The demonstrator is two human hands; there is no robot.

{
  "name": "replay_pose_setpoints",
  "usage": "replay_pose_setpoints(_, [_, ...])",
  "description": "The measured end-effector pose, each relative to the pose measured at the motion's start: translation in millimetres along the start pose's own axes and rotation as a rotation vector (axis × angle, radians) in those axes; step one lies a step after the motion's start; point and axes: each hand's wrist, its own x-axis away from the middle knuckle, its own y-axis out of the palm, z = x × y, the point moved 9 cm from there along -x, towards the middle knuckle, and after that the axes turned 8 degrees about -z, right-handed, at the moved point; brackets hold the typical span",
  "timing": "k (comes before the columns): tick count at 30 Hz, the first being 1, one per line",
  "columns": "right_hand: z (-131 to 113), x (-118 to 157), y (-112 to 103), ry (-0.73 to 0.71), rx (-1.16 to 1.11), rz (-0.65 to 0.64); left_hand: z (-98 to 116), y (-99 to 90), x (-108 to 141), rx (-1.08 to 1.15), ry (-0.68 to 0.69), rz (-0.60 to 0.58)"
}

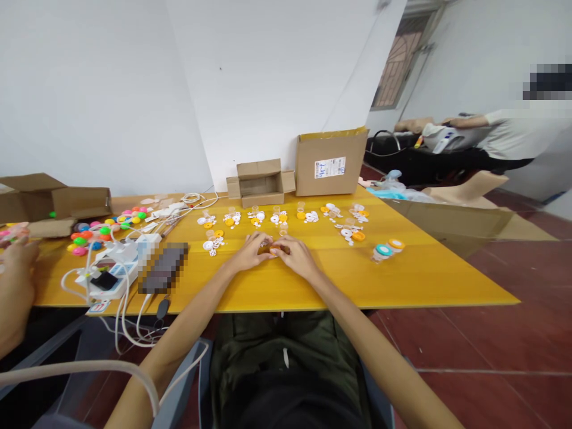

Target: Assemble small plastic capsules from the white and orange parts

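Above the near part of the yellow table, my left hand (252,252) and my right hand (295,254) meet with curled fingers. Between the fingertips shows a small orange piece (279,247), gripped from both sides and mostly hidden, so its exact shape cannot be made out. Just beyond the hands stands a clear small cup (283,229). Several small groups of clear cups, orange rings (301,216) and white gear-like discs (274,219) lie in a row behind. To the right sit two clear containers, one with a teal lid (384,250), one with an orange lid (396,244).
On the left are a power strip (129,268), tangled white cables, a blurred-out phone (163,269) and colourful balls (89,234). A small open carton (261,189) and a larger box (330,162) line the back. Another person's hand (18,274) reaches in at far left.
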Motion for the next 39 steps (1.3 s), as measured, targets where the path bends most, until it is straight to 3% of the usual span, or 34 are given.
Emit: replay_pose_setpoints(39, [1.6,-2.8,-0.7,0.020,-0.026,-0.004,1.6,0.0,-0.1,-0.022,-0.006,-0.004])
